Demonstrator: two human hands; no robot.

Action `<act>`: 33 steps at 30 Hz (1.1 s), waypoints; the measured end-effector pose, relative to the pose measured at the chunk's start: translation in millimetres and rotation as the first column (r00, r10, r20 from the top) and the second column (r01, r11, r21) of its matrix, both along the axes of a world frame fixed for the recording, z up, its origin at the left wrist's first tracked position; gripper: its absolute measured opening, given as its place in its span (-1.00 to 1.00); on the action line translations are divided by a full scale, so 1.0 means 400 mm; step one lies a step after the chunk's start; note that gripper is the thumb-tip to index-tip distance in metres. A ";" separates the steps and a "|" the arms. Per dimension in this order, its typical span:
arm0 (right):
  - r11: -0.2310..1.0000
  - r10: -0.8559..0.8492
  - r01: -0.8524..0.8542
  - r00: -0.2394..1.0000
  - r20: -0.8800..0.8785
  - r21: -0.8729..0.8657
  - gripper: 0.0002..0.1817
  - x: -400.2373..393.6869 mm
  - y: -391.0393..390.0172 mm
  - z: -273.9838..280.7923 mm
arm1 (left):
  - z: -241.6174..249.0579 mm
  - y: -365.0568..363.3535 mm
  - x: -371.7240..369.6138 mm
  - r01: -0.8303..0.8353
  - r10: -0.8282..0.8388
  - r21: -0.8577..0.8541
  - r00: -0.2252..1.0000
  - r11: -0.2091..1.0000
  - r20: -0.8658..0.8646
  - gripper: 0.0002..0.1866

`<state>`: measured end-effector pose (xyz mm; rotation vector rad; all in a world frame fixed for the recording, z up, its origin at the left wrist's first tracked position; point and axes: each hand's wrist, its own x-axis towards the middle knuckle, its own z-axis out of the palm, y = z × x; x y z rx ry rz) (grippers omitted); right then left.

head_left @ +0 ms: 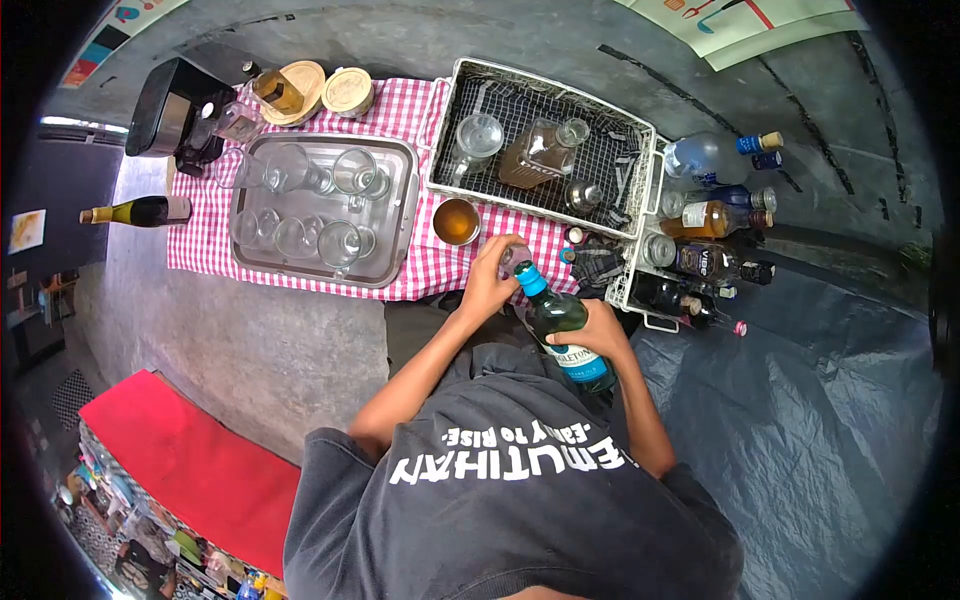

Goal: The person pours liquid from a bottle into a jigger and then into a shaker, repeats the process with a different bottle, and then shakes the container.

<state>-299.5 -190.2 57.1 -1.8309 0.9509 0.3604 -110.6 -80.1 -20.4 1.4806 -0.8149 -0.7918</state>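
Note:
My right hand (pixel 592 335) is closed around the body of a green glass bottle (pixel 556 312) with a blue neck and a blue-and-white label. The bottle tilts, its neck pointing up and to the left. My left hand (pixel 490 283) has its fingers curled around a small clear glass (pixel 515 260) beside the bottle's mouth. Whether liquid runs between them is too small to tell. Just beyond my left hand, a cup of amber liquid (pixel 457 221) stands on the red-and-white checked cloth (pixel 400 112).
A metal tray (pixel 322 272) holds several clear glass mugs. Beside it, a wire basket (pixel 540 82) contains a square decanter (pixel 540 153) and glassware. Several bottles (pixel 712 219) stand at the right. A wine bottle (pixel 145 211) is at the far left, near a black appliance (pixel 165 105).

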 end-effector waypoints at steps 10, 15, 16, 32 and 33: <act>1.000 0.013 -0.013 0.999 -0.038 -0.020 -0.46 -0.016 -0.005 -0.017 | -0.008 -0.004 -0.010 0.001 -0.001 0.002 1.000 1.000 0.006 -0.45; 1.000 0.012 -0.012 1.000 -0.024 -0.012 -0.45 -0.014 -0.006 -0.012 | -0.017 -0.002 -0.015 -0.013 0.014 -0.022 1.000 1.000 0.016 -0.46; 1.000 0.019 -0.020 0.999 -0.036 -0.013 -0.44 -0.013 -0.007 -0.010 | -0.018 -0.002 -0.016 -0.014 0.014 -0.015 1.000 1.000 0.015 -0.46; 1.000 0.029 -0.028 0.995 -0.092 0.008 -0.53 -0.018 -0.014 -0.009 | -0.019 -0.008 -0.026 -0.037 0.037 -0.012 0.999 0.999 0.035 -0.47; 1.000 0.029 -0.029 0.995 -0.093 0.007 -0.53 -0.016 -0.013 -0.006 | -0.020 -0.007 -0.026 -0.038 0.038 -0.013 0.999 0.999 0.034 -0.47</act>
